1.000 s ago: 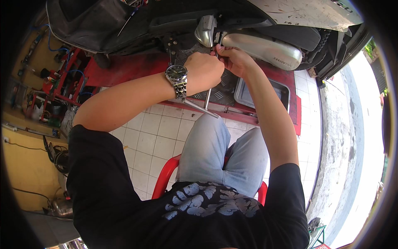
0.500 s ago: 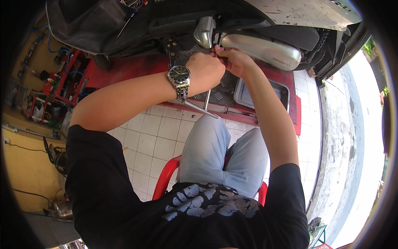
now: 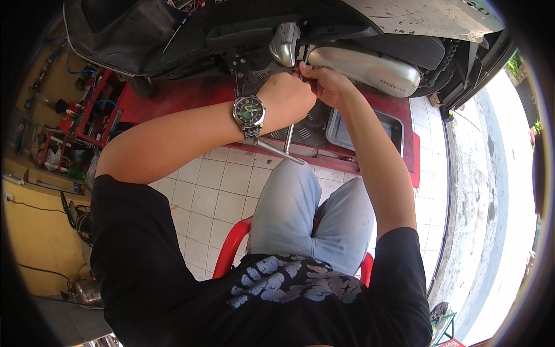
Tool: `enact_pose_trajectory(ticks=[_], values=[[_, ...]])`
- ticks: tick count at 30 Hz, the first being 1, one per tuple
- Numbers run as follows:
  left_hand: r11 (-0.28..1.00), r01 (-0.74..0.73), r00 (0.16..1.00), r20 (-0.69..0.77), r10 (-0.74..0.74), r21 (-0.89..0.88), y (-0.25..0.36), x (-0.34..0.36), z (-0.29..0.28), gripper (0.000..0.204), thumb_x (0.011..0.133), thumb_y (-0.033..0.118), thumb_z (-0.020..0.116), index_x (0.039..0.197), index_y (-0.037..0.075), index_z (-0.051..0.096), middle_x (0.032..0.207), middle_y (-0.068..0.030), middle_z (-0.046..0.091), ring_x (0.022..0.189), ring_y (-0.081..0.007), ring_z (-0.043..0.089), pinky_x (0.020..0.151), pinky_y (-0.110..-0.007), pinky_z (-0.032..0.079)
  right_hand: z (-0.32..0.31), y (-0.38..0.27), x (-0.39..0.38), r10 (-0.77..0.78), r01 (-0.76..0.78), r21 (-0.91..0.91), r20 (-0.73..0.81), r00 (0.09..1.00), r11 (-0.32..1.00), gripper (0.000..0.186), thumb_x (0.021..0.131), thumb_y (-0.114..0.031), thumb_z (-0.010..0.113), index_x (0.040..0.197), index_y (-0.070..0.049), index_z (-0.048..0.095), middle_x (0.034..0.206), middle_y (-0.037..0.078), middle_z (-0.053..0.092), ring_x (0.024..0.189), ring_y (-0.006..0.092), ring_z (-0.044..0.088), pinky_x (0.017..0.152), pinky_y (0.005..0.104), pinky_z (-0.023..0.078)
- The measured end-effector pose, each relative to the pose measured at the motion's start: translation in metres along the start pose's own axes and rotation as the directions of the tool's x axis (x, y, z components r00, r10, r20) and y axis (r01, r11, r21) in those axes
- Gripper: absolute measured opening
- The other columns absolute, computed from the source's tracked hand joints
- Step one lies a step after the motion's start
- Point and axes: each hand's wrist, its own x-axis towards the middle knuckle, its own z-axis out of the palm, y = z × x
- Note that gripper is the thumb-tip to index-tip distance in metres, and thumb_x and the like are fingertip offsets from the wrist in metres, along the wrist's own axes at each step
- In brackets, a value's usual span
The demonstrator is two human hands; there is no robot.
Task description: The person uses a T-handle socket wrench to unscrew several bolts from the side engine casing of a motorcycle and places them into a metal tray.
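Note:
My left hand (image 3: 285,98), with a metal watch (image 3: 249,111) on its wrist, is closed around the shaft of a T-handle wrench (image 3: 280,151). The wrench's crossbar sticks out toward my knees. Touching it on the right, my right hand (image 3: 328,85) has thumb and fingers pinched together at the wrench's far end; what they grip there is too small to make out. Just beyond both hands is the underside of a scooter (image 3: 243,36), with a silver ribbed part (image 3: 285,45) and a silver exhaust muffler (image 3: 364,69). My fingers hide the wrench's tip.
A red lift platform (image 3: 173,103) with a dark tread plate lies under the scooter. On it, right of my hands, rests a metal tray (image 3: 365,134). Red tool racks (image 3: 95,110) stand at the left. I sit on a red chair (image 3: 232,246) over white floor tiles (image 3: 214,202).
My left wrist has turned slightly, so the watch face shows more fully. Both hands stay in nearly the same place, and the wrench has barely moved.

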Motion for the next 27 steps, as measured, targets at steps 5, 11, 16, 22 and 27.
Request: enact_pose_trajectory(ticks=[5, 11, 16, 22, 27], values=[[1.000, -0.014, 1.000, -0.024, 0.014, 0.010, -0.001, -0.002, 0.000, 0.020, 0.074, 0.023, 0.068, 0.061, 0.007, 0.070, 0.058, -0.0100, 0.065, 0.057, -0.0248, 0.068, 0.052, -0.036, 0.053, -0.002, 0.001, 0.001, 0.007, -0.007, -0.013, 0.012, 1.000, 1.000, 0.014, 0.096, -0.021, 0.064, 0.096, -0.007, 0.066, 0.093, 0.006, 0.069, 0.074, 0.0045, 0.056, 0.066, 0.0151, 0.049], [0.999, 0.018, 1.000, -0.004, -0.018, -0.028, -0.003, -0.003, -0.001, 0.024, 0.076, 0.026, 0.066, 0.062, 0.007, 0.070, 0.057, -0.0104, 0.064, 0.057, -0.0255, 0.068, 0.051, -0.038, 0.053, -0.001, -0.003, -0.002, 0.026, -0.026, -0.003, 0.006, 1.000, 1.000, 0.011, 0.096, -0.018, 0.064, 0.097, -0.007, 0.067, 0.094, 0.006, 0.069, 0.074, 0.0050, 0.057, 0.065, 0.0154, 0.050], [0.994, 0.032, 0.999, 0.026, -0.030, -0.101, -0.008, -0.003, -0.008, 0.026, 0.080, 0.026, 0.063, 0.065, 0.005, 0.069, 0.057, -0.0120, 0.064, 0.059, -0.0263, 0.068, 0.052, -0.039, 0.054, -0.003, -0.002, 0.000, 0.020, -0.021, 0.033, 0.015, 1.000, 0.999, 0.010, 0.095, -0.014, 0.064, 0.100, -0.007, 0.068, 0.094, 0.006, 0.069, 0.077, 0.0065, 0.059, 0.064, 0.0158, 0.050], [0.906, 0.206, 0.959, 0.262, -0.112, -0.369, -0.008, -0.001, -0.010, 0.033, 0.085, 0.020, 0.055, 0.060, 0.000, 0.063, 0.058, -0.0131, 0.064, 0.050, -0.0246, 0.065, 0.055, -0.038, 0.054, 0.011, -0.009, -0.007, 0.052, -0.052, 0.000, -0.049, 0.997, 0.999, 0.015, 0.096, -0.016, 0.064, 0.102, -0.003, 0.066, 0.089, 0.003, 0.066, 0.074, 0.0053, 0.057, 0.061, 0.0168, 0.048], [0.464, 0.539, 0.812, 0.580, -0.064, -0.703, -0.020, 0.002, -0.009, 0.037, 0.094, 0.021, 0.041, 0.077, -0.004, 0.063, 0.063, -0.0101, 0.064, 0.049, -0.0180, 0.064, 0.049, -0.032, 0.049, 0.017, -0.016, -0.016, 0.062, -0.067, -0.075, -0.071, 0.996, 0.995, 0.018, 0.091, -0.021, 0.071, 0.097, -0.004, 0.068, 0.085, 0.001, 0.064, 0.068, 0.0049, 0.051, 0.056, 0.0178, 0.043]])
